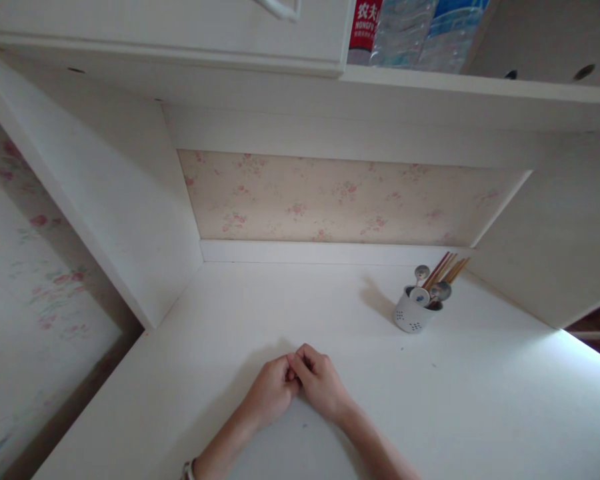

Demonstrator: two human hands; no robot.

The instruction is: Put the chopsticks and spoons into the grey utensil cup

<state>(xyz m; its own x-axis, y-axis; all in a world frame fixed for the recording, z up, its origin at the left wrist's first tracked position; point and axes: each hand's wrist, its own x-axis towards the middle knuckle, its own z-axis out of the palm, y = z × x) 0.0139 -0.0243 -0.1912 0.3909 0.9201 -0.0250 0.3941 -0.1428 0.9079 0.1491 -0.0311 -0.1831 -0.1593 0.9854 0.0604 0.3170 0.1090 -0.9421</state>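
My left hand and my right hand rest together on the white desktop, their curled fingers touching at the middle. Both are closed, and no object shows in either of them. The palms and some fingertips are hidden. Beyond my right hand, toward the back right, stands a pale utensil holder with small holes in its side. Spoons and several chopsticks stick up out of it. A band circles my left wrist.
White side panels flank the desktop. Overhead runs a cabinet shelf bearing plastic water bottles. Floral wallpaper covers the back wall. A few small dark marks dot the surface.
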